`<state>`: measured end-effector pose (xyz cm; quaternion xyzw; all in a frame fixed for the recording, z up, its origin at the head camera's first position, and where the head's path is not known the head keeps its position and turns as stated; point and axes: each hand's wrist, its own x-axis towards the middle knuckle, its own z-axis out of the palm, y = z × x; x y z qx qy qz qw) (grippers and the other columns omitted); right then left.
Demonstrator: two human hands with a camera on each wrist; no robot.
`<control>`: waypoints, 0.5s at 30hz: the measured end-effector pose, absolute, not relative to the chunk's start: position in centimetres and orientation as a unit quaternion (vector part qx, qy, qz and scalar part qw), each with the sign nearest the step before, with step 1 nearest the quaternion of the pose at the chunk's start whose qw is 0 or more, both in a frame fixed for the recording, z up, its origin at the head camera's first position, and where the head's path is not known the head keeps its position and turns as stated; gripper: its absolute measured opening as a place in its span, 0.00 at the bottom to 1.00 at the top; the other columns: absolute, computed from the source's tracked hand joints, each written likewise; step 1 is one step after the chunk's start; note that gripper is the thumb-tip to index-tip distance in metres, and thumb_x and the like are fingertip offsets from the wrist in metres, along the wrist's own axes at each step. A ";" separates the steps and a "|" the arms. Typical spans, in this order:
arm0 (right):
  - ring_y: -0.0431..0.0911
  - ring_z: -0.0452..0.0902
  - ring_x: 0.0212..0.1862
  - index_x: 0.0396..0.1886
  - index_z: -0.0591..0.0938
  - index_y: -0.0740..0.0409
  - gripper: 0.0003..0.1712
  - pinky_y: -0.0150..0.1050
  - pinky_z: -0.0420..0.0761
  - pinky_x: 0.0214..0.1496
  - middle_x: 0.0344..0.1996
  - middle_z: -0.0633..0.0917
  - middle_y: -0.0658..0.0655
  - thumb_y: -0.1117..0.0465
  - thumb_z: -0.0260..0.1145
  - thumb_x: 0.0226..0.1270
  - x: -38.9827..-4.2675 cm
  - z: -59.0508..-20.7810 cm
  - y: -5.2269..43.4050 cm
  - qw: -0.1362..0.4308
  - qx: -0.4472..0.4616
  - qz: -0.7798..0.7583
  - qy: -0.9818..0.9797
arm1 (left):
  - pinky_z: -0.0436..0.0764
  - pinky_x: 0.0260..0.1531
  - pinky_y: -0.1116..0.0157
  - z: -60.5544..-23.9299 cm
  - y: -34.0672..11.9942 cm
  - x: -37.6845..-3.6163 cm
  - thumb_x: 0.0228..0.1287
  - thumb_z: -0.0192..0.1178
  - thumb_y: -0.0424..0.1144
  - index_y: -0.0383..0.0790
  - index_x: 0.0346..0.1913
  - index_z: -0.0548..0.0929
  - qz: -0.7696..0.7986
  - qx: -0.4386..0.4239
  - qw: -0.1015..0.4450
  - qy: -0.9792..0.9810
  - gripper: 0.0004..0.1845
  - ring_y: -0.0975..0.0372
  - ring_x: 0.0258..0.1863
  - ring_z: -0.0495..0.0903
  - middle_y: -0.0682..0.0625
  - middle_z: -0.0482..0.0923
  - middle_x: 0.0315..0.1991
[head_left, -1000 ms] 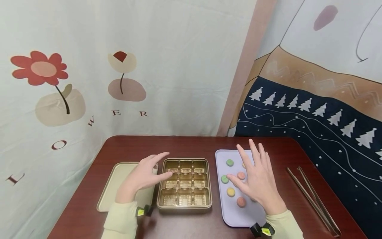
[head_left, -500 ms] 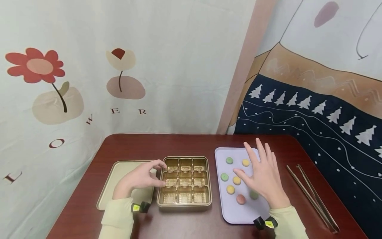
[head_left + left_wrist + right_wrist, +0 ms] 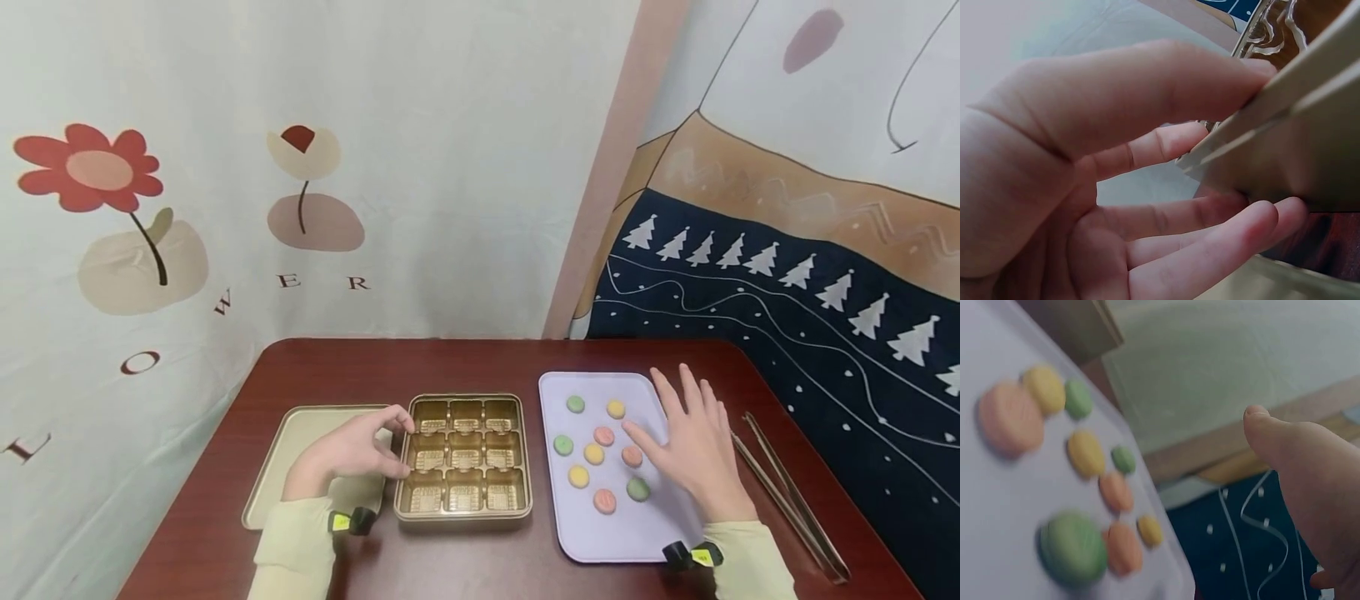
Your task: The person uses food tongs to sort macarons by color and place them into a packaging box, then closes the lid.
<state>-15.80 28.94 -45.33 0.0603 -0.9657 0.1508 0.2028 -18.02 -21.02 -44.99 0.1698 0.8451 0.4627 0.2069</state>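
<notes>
Your left hand (image 3: 352,454) gripped the left rim of the gold nine-cell plastic tray (image 3: 464,457) on the bench, and your flat, wide right hand (image 3: 693,450) beside the small round coloured sweets (image 3: 603,435) on the lilac tray (image 3: 600,537) could have knocked them off.

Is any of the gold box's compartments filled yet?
No, all nine compartments of the gold box are empty; the sweets lie on the lilac tray.

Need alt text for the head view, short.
A left hand grips the left edge of a gold nine-cell box on a dark red table, while the right hand hovers open over a lilac tray of nine small round sweets. Tongs lie far right, a lid far left.
</notes>
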 end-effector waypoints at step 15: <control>0.85 0.53 0.69 0.82 0.58 0.60 0.59 0.84 0.55 0.66 0.75 0.55 0.82 0.26 0.64 0.66 -12.9 -48.4 37.2 0.123 -0.048 0.103 -0.986 | 0.87 0.47 0.56 -45.2 -21.4 -17.9 0.53 0.79 0.32 0.38 0.56 0.73 0.480 0.188 0.218 0.828 0.31 0.53 0.39 0.90 0.30 0.72 0.60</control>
